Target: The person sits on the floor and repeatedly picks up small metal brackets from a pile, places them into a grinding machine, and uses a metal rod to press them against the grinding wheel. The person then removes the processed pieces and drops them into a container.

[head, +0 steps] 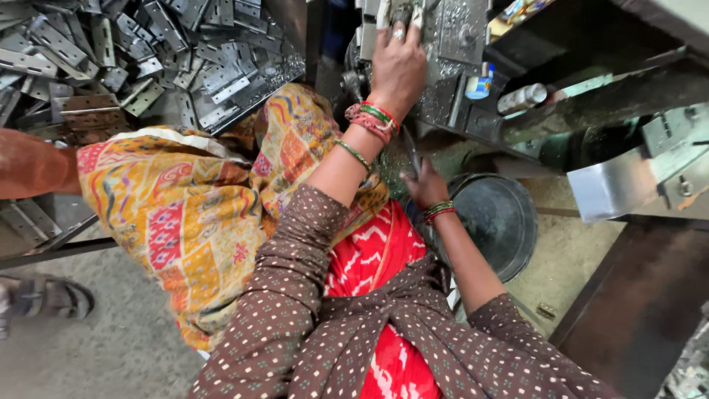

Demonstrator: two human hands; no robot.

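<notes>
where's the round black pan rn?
Head view, right of centre: the pan sits low on the floor, just right of the right hand, below the machine.

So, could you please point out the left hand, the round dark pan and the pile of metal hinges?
left hand (399,66): head view, on the back of the hand.
round dark pan (498,222): head view, on its bare inner surface.
pile of metal hinges (148,52): head view, on the middle of the heap.

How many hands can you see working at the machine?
2. The left hand is up on the grey metal machine. The right hand is lower, beside the dark round pan, holding a thin metal piece.
</notes>
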